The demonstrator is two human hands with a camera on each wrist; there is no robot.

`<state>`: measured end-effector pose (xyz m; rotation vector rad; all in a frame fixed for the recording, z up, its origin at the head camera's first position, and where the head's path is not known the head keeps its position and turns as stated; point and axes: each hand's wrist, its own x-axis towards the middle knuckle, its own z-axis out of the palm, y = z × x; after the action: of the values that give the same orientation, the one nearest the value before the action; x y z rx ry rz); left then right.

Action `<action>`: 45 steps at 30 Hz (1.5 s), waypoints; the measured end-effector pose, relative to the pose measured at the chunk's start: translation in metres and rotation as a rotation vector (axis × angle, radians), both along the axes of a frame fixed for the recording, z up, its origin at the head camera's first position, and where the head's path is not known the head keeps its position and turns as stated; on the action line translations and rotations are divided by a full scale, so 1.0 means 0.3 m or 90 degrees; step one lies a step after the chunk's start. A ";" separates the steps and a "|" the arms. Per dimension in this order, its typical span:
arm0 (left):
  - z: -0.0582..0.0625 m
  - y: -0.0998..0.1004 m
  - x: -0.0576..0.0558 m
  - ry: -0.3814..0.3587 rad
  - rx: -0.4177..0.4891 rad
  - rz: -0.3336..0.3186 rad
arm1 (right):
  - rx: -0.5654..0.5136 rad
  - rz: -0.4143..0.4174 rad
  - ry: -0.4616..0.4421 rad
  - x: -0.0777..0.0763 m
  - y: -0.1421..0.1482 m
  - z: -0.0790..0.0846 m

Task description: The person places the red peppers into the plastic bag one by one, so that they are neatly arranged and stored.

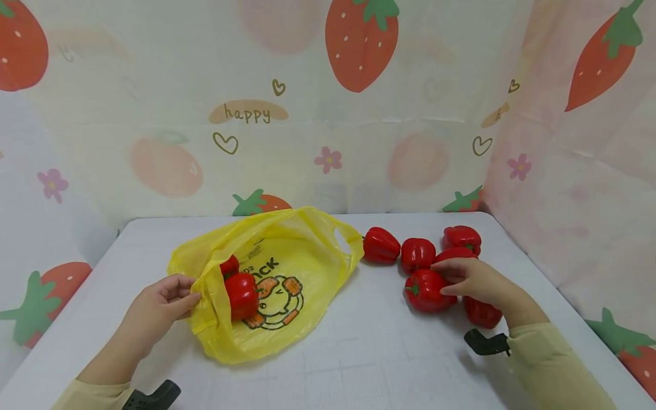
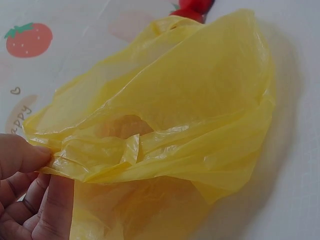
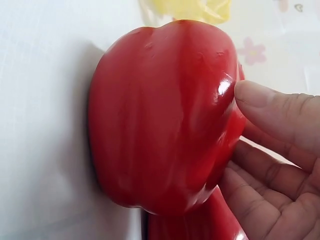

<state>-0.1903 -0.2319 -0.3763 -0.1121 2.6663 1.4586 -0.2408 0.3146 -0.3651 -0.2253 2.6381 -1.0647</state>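
At the left, the thumb and fingers of my left hand [image 1: 163, 304] pinch the rim of a yellow plastic bag [image 2: 200, 100], holding its mouth up. Two red bell peppers lie inside; the nearer pepper [image 1: 242, 296] shows clearly, the other is partly hidden by the bag. Over at the right, my right hand [image 1: 474, 279] has its thumb and fingers on a glossy red bell pepper [image 3: 160, 115], at the front of a group. That pepper appears to rest on the table, its green stem toward the left.
Several more red bell peppers surround the held one, among them a pepper [image 1: 417, 254] behind it and a pepper [image 1: 482, 312] beneath my right hand. Another pepper [image 1: 381, 246] lies against the bag's right edge. A strawberry-print cloth [image 1: 328, 131] hangs behind the white table [image 1: 359, 359].
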 end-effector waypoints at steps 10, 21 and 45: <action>0.002 -0.002 0.000 0.006 0.001 -0.005 | 0.003 -0.004 -0.012 -0.003 -0.013 0.000; 0.003 -0.003 0.000 0.011 0.002 -0.005 | 0.017 0.017 -0.024 0.005 -0.009 -0.018; 0.001 -0.002 -0.004 0.005 0.002 -0.002 | 0.011 0.048 -0.018 0.010 -0.049 -0.043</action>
<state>-0.1915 -0.2325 -0.3760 -0.1021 2.6695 1.4648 -0.2377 0.2999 -0.3778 -0.3023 2.5912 -1.0133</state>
